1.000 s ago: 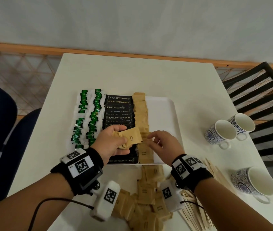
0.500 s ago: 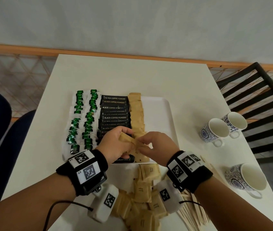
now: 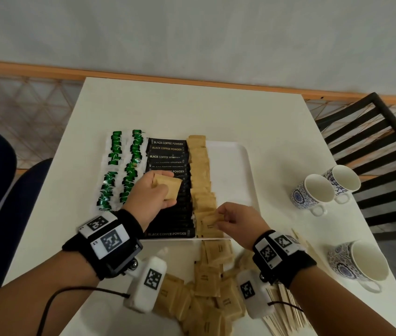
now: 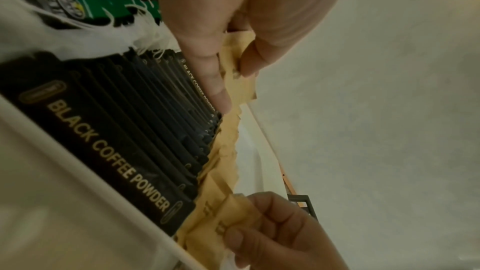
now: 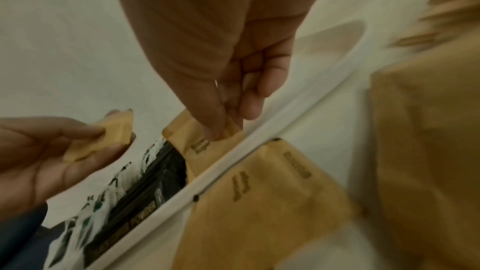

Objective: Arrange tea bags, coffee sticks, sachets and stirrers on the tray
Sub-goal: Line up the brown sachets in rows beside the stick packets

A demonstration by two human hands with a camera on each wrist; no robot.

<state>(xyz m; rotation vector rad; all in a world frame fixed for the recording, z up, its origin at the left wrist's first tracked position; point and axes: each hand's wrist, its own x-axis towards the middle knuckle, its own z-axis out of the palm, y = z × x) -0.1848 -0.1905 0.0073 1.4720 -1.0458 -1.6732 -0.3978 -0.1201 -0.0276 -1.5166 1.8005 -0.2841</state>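
Observation:
A white tray holds rows of green tea bags, black coffee sticks and a column of brown sachets. My left hand hovers over the coffee sticks and grips a small stack of brown sachets between thumb and fingers. My right hand pinches one brown sachet at the near end of the sachet column, just inside the tray's front rim. In the right wrist view its fingertips lie on that sachet.
Loose brown sachets lie heaped on the table in front of the tray. Wooden stirrers lie near the right wrist. Three patterned cups stand at the right. A black chair is beyond them.
The hands met over the sachet column half a second ago and have since parted. The left hand drew back left with its stack; the right hand came down with one sachet.

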